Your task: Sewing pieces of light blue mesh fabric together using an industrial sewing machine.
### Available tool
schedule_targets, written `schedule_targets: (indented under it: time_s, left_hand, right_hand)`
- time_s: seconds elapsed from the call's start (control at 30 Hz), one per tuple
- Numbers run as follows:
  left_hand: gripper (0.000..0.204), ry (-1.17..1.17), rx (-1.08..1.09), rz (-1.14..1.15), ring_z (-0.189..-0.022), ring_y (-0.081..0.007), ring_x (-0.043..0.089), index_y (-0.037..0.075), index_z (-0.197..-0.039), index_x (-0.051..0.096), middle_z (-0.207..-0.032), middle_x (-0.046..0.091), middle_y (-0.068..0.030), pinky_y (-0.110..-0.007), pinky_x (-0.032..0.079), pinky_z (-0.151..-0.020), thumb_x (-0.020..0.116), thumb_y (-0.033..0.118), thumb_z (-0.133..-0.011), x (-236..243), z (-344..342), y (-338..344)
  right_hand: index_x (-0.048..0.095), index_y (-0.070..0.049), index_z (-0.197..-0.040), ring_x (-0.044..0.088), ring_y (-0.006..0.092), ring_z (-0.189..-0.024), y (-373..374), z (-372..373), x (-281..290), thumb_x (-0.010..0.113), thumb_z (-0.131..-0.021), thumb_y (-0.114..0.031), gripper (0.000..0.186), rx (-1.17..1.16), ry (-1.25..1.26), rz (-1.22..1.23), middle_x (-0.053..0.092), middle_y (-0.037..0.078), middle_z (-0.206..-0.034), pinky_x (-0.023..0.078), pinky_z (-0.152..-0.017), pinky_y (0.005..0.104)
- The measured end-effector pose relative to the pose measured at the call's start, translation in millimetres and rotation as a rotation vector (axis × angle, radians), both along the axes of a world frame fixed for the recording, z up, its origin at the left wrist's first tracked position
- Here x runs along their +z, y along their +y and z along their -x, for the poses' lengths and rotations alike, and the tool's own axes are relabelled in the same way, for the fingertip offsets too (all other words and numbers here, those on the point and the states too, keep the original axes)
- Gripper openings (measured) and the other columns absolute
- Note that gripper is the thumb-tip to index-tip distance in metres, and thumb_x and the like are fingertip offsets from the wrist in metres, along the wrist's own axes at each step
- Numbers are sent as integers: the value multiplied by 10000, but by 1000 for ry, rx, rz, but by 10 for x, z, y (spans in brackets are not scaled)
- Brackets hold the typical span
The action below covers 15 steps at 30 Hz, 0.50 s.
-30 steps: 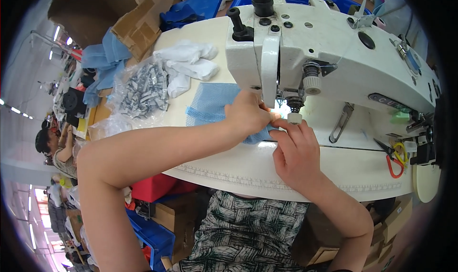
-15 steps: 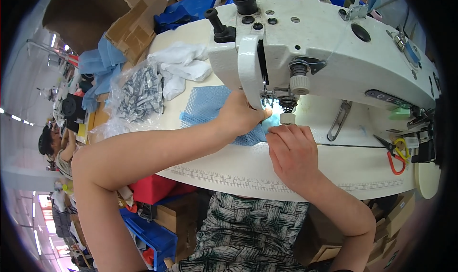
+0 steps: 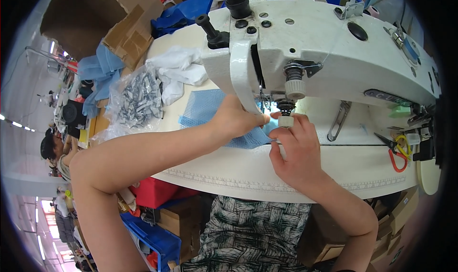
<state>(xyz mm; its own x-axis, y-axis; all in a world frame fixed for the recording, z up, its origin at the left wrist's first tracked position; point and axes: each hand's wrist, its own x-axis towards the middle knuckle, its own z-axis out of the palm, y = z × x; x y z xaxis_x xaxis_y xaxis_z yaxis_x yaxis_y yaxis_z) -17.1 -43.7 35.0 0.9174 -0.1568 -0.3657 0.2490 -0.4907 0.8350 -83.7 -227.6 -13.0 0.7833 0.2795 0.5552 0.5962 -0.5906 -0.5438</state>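
Note:
A piece of blue mesh fabric (image 3: pixel 202 106) lies on the sewing machine bed, and its right end runs under the lit needle area of the white sewing machine (image 3: pixel 334 43). My left hand (image 3: pixel 237 118) presses on the fabric left of the needle, fingers closed on it and their tips partly hidden behind the machine's white lever. On the other side my right hand (image 3: pixel 299 150) has bent fingers at the fabric's right edge, beside the white-knobbed spring post (image 3: pixel 286 121). What its fingertips pinch is partly covered.
Left of the mesh are white cloth (image 3: pixel 181 71) and a clear bag of small grey pieces (image 3: pixel 138 98). Red-and-yellow-handled snips (image 3: pixel 397 153) lie at the right. A printed ruler (image 3: pixel 267 186) follows the table's near edge. An open cardboard box (image 3: pixel 129 36) stands far left; another person (image 3: pixel 59 150) sits beyond.
My right hand's fingers have spread and reached slightly farther in toward the needle. My left hand stays on the mesh, with little movement. The view has shifted slightly.

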Motion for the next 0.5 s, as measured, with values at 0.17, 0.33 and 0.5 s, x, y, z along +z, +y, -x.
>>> schedule_targets:
  time_s: [0.17,0.33,0.5]
  left_hand:
    - [260,107,-152,68,-730,-98,671,-49,-1116,706,-927,766,-49,-279,527,-607,711,-31,-856,175,-43,-46]
    - [173,49,-269,-338,-663,-173,661,-4,-954,722,-857,748,-110,-334,531,-630,746,93,-813,-13,-64,43]
    - [159,-154,-205,-105,-785,-270,688,29,-867,721,-856,714,-103,-418,531,-799,761,178,-828,-65,211,117]
  right_hand:
    - [677,-59,-875,570,332,-1156,-58,-105,-29,653,-690,-8,193,26,27,89,654,130,-1150,458,-899,451]
    - [690,-47,-858,563,355,-1186,-29,-112,-25,663,-689,-41,171,70,49,132,669,138,-1118,444,-928,481]
    - [687,-53,-1025,579,392,-1164,-58,-60,-12,661,-741,-120,293,107,78,296,689,118,-853,416,-963,509]
